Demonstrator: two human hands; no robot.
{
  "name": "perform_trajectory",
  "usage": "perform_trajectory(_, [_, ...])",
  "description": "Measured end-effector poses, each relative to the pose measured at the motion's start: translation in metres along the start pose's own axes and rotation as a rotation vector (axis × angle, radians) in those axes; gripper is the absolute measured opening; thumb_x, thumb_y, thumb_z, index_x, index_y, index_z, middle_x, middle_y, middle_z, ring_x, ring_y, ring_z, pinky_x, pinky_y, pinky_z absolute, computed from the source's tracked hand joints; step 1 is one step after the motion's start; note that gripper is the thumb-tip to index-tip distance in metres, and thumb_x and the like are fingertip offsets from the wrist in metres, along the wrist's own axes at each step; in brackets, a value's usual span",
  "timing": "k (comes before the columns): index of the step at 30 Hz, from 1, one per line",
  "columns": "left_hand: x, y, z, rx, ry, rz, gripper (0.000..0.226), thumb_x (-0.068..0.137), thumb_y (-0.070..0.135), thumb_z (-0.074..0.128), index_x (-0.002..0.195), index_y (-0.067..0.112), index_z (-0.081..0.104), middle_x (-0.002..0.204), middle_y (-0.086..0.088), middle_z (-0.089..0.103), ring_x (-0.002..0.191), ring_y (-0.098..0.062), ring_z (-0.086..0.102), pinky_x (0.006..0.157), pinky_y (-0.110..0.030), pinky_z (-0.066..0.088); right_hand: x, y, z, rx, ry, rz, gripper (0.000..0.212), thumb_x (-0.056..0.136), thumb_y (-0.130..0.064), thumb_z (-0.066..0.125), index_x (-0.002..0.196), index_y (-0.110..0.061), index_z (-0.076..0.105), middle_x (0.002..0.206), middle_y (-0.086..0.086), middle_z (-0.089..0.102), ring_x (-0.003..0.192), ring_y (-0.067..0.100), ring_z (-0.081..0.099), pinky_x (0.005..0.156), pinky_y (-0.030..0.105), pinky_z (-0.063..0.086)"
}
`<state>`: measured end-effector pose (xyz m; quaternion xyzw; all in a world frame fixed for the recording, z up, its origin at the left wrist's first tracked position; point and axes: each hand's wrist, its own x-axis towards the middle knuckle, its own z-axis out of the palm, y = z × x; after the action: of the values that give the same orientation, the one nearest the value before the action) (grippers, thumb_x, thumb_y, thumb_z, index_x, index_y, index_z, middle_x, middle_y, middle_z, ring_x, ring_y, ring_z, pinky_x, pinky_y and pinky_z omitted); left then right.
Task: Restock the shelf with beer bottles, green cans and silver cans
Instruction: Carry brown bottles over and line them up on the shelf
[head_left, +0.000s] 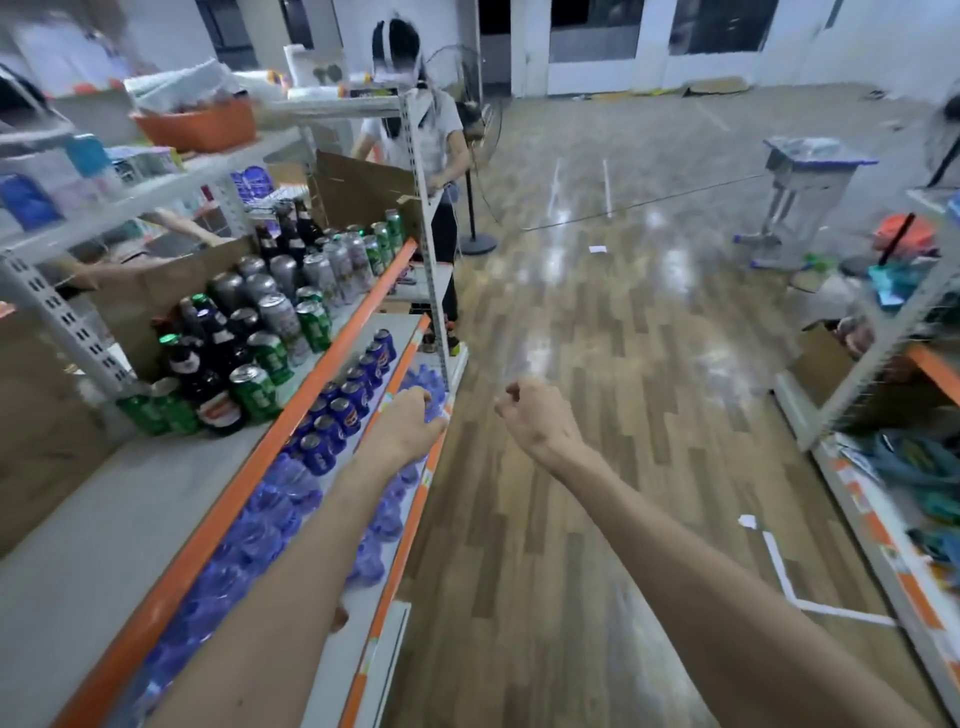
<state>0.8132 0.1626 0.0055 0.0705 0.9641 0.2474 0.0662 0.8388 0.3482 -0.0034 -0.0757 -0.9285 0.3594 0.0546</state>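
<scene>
In the head view, the middle shelf (104, 519) on the left has a grey board with an orange front edge. The drinks stand on its far half. The dark beer bottles (218, 364) stand mostly at the back, in a near group and a far group. The green cans (265, 392) stand along the front, beside the bottles and close to the orange edge. The silver cans (280, 312) are in the middle of the row, between the two bottle groups. All of them are upright.

One level lower, blue cans (337, 410) stand in a line, and nearer the camera there are many blue water bottles (270, 509).

Both bare arms reach forward. The left hand (410, 421) is above the front edge of the lower shelf, near the water bottles. Its fingers bend down and away, so I cannot tell if it holds something. The right hand (535, 415) is over the wooden floor (649, 364), apart from the shelf. Its fingers are loosely curled and nothing is seen in it.

At the far end of the shelf another person (415, 135) stands behind a cardboard box (358, 192). An orange basin (202, 127) sits on the top shelf.
</scene>
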Motion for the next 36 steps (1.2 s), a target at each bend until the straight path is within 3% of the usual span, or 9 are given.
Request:
perform_trajectory(2, [0.021,0.004,0.003,0.008,0.001,-0.008,0.028,0.098,0.031,0.056,0.114,0.009,0.05,0.123,-0.016,0.055,0.111,-0.029,0.054,0.095,-0.039,0.042,0.022,0.004,0.005,0.001,-0.022,-0.005,0.021,0.089,-0.033,0.055,0.083,-0.014,0.061,0.084,0.008,0.069,0.08,0.032,0.065,0.071,0.039,0.054])
perform_trajectory(5, [0.06,0.013,0.017,-0.015,-0.006,-0.012,0.039,0.098,0.027,0.056,0.128,0.002,0.051,0.13,-0.017,0.055,0.121,-0.031,0.052,0.099,-0.039,0.043,0.059,0.017,0.016,-0.034,-0.047,0.002,0.022,0.089,-0.034,0.055,0.084,-0.013,0.06,0.086,0.009,0.068,0.081,0.032,0.064,0.072,0.037,0.053])
perform_trajectory(12, [0.187,0.032,0.061,-0.061,-0.068,0.008,0.047,0.097,0.027,0.059,0.135,0.001,0.049,0.137,-0.015,0.053,0.127,-0.029,0.05,0.105,-0.038,0.041,0.172,0.059,0.023,-0.135,-0.083,0.043,0.03,0.092,-0.036,0.058,0.107,-0.01,0.059,0.108,0.012,0.067,0.1,0.036,0.063,0.083,0.042,0.052])
perform_trajectory(17, [0.266,0.045,0.05,-0.078,-0.049,0.026,0.044,0.096,0.026,0.059,0.132,0.002,0.051,0.133,-0.014,0.057,0.122,-0.029,0.052,0.101,-0.038,0.043,0.256,0.065,0.009,-0.165,-0.084,0.04,0.025,0.094,-0.036,0.055,0.091,-0.011,0.059,0.09,0.008,0.066,0.088,0.033,0.064,0.066,0.035,0.045])
perform_trajectory(23, [0.348,0.046,0.021,-0.083,0.009,0.017,0.033,0.096,0.019,0.056,0.124,0.003,0.056,0.125,-0.013,0.059,0.116,-0.03,0.055,0.092,-0.035,0.043,0.352,0.037,0.005,-0.125,-0.093,-0.056,0.021,0.09,-0.032,0.054,0.092,-0.011,0.06,0.093,0.01,0.068,0.09,0.035,0.064,0.073,0.039,0.051])
perform_trajectory(27, [0.402,0.034,0.012,-0.105,0.018,-0.035,0.041,0.096,0.02,0.058,0.135,0.007,0.05,0.135,-0.014,0.054,0.124,-0.032,0.053,0.101,-0.041,0.044,0.423,0.024,0.022,-0.097,-0.139,-0.108,0.028,0.091,-0.031,0.055,0.112,-0.013,0.06,0.111,0.011,0.066,0.102,0.035,0.061,0.086,0.043,0.052])
perform_trajectory(29, [0.431,0.023,0.008,-0.111,0.027,-0.081,0.044,0.096,0.021,0.06,0.136,0.005,0.05,0.135,-0.014,0.055,0.123,-0.031,0.055,0.101,-0.041,0.045,0.463,0.017,0.037,-0.133,-0.177,-0.167,0.025,0.092,-0.032,0.056,0.106,-0.012,0.059,0.107,0.011,0.066,0.098,0.035,0.062,0.08,0.04,0.051])
perform_trajectory(32, [0.471,0.003,-0.008,-0.106,0.071,-0.187,0.045,0.097,0.023,0.059,0.136,0.004,0.05,0.139,-0.015,0.054,0.125,-0.03,0.053,0.101,-0.037,0.044,0.522,0.003,0.06,-0.133,-0.27,-0.234,0.02,0.092,-0.032,0.057,0.081,-0.017,0.051,0.096,0.011,0.063,0.092,0.034,0.061,0.07,0.035,0.044])
perform_trajectory(36, [0.506,-0.026,-0.045,-0.115,0.146,-0.341,0.043,0.101,0.025,0.052,0.139,0.005,0.047,0.14,-0.013,0.052,0.119,-0.028,0.057,0.094,-0.036,0.047,0.598,-0.029,0.09,-0.149,-0.362,-0.347,0.021,0.094,-0.033,0.056,0.096,-0.012,0.056,0.097,0.007,0.062,0.091,0.032,0.058,0.075,0.038,0.048])
